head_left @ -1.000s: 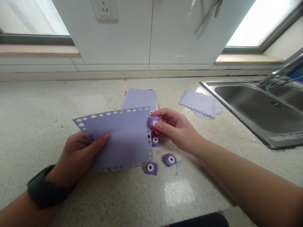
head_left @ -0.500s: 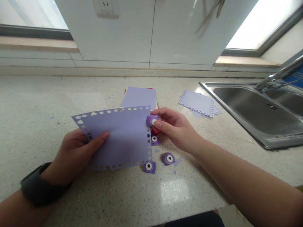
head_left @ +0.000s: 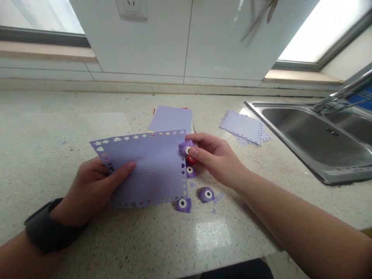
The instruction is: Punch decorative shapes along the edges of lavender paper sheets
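Observation:
A purple sheet of paper (head_left: 154, 166) with small hearts, stars and flowers cut along its edges is held up over the counter. My left hand (head_left: 99, 186) grips its left side, thumb on top and fingers behind. At the sheet's right edge, my right hand (head_left: 215, 157) pinches a purple craft punch (head_left: 186, 147) with a white button under the thumb; the punch sits over the paper's edge. Just below are a red punch (head_left: 191, 160) and a purple punch (head_left: 190, 171), both partly covered. Two more purple punches, one at front (head_left: 183, 204) and one farther right (head_left: 206, 194), lie on the counter.
Behind the held sheet lies a stack of purple paper (head_left: 171, 118) with red and yellow edges showing. Several punched sheets (head_left: 242, 126) rest beside the steel sink (head_left: 293, 131). Tiny paper cutouts (head_left: 216, 200) are scattered on the speckled counter (head_left: 139, 244).
The punch in my right hand has tilted slightly at the paper's edge. The sheet has shifted a little to the right; both hands keep their holds.

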Demonstrator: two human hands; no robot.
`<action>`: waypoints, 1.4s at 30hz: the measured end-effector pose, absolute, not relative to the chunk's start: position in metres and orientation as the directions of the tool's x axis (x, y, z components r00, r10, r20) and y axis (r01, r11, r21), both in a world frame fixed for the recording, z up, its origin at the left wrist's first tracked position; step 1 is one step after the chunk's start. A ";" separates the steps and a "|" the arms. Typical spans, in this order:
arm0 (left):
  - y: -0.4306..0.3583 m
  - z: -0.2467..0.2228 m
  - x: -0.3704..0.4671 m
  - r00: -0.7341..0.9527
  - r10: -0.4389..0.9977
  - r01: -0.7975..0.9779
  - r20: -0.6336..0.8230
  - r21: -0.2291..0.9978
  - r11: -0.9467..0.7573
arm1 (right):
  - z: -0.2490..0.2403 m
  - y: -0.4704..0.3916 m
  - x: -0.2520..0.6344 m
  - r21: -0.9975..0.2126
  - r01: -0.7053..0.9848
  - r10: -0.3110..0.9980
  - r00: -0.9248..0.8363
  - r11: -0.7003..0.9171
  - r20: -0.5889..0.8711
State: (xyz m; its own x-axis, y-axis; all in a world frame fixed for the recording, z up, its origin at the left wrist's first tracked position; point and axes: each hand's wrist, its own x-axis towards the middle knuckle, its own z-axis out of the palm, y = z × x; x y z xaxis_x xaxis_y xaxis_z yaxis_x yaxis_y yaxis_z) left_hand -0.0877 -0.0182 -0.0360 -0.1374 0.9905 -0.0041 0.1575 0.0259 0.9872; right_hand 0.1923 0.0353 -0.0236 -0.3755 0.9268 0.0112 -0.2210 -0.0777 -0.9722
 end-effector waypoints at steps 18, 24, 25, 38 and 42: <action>-0.021 -0.035 -0.090 -0.139 0.990 0.284 -0.019 0.957 0.058 | -0.026 0.037 0.191 -0.966 -0.256 0.941 -0.335 -0.040 0.050; -0.023 -0.035 -0.092 -0.136 0.991 0.293 -0.020 0.954 0.059 | -0.026 0.036 0.191 -0.968 -0.248 0.947 -0.317 -0.029 0.053; -0.022 -0.035 -0.092 -0.135 0.991 0.296 -0.014 0.954 0.054 | -0.026 0.036 0.191 -0.968 -0.250 0.948 -0.315 -0.029 0.053; -0.022 -0.036 -0.092 -0.132 0.991 0.288 0.018 0.958 0.021 | -0.026 0.036 0.191 -0.964 -0.267 0.943 -0.323 -0.011 0.078; -0.021 -0.035 -0.090 -0.151 0.988 0.303 0.037 0.953 0.011 | -0.026 0.036 0.192 -0.971 -0.238 0.942 -0.324 0.005 0.085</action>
State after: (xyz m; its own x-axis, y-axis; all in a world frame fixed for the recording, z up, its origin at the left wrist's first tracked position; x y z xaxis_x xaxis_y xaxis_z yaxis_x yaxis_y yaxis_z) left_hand -0.0897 -0.0206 -0.0350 -0.1510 0.9879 0.0367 0.3033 0.0110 0.9528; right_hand 0.1916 0.0363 -0.0259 -0.3239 0.9423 0.0846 -0.2381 0.0053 -0.9712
